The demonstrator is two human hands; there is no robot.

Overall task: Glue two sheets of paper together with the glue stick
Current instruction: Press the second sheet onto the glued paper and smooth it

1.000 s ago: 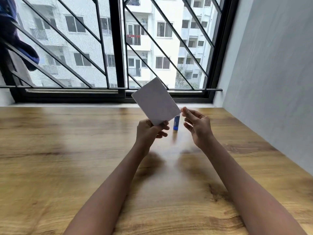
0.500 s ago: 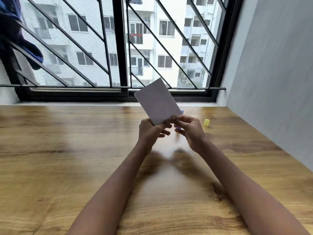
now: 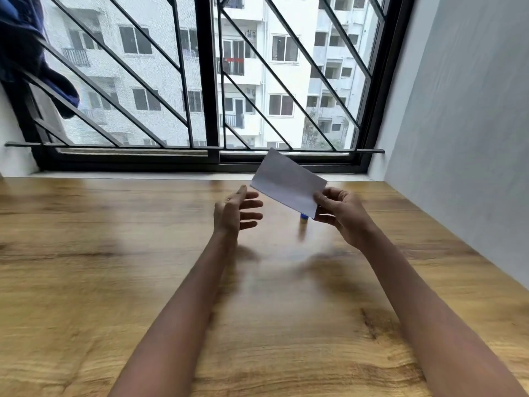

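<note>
My right hand (image 3: 342,217) pinches the lower right corner of the white paper (image 3: 287,183) and holds it tilted in the air above the wooden table (image 3: 114,282). I cannot tell whether it is one sheet or two pressed together. My left hand (image 3: 234,212) hovers just left of the paper with its fingers spread, holding nothing. The blue glue stick (image 3: 304,216) stands on the table under the paper's lower corner; only a small part of it shows between the hands.
A black-framed window with diagonal bars (image 3: 206,81) runs along the table's far edge. A grey wall (image 3: 463,138) bounds the table on the right. A dark blue cloth (image 3: 28,53) hangs at the upper left.
The paper passed from my left hand to my right hand and shifted right and lower. My left hand let go and spread its fingers. The yellow cap seen earlier is now hidden.
</note>
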